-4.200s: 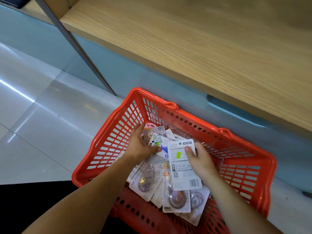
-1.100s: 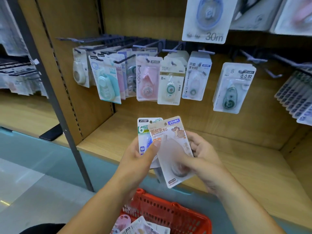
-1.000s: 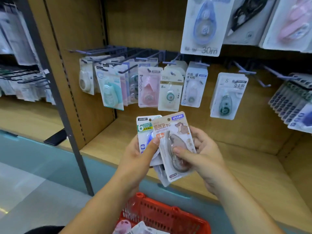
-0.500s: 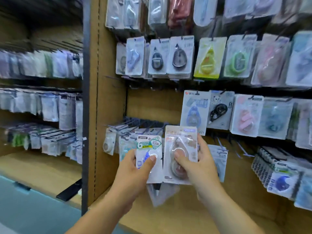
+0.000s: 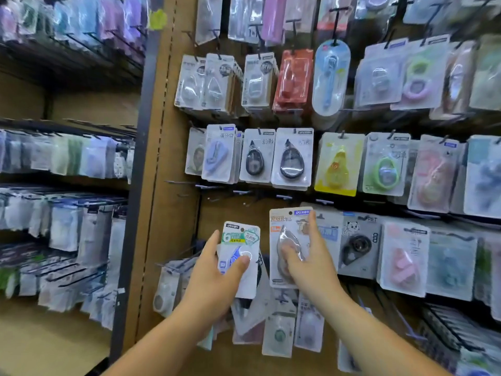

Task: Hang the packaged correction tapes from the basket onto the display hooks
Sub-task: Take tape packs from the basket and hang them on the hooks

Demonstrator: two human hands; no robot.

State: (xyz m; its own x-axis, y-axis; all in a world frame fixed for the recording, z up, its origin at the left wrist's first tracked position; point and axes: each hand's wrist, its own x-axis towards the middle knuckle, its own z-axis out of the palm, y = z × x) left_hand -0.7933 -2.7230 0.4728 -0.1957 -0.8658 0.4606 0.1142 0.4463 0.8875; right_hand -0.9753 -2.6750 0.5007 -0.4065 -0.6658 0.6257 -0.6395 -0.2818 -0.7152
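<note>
Kraft-brown card backs the blister pack with a grey-brown teardrop correction tape, which the right hand holds upright before the display. Its top edge sits just under a row of bare black wire hooks jutting from the wooden back panel. This grip is a closed pinch: the thumb presses the clear blister from the front, and the fingers run up behind the card and along its right edge. The left hand holds a white card pack with a green "6" label and a blue-and-white tape. Here the grip is also closed, with the thumb curled across the front at the blister and the fingers behind. More packs are fanned behind it in the same grip, their lower ends showing below the hand, too blurred to tell apart. The two front packs are side by side with a gap between them, the right one higher. Behind the right hand hangs a grey pack with a cartoon cat and a black tape. Above the bare hooks hang white packs with black teardrop tapes.
</note>
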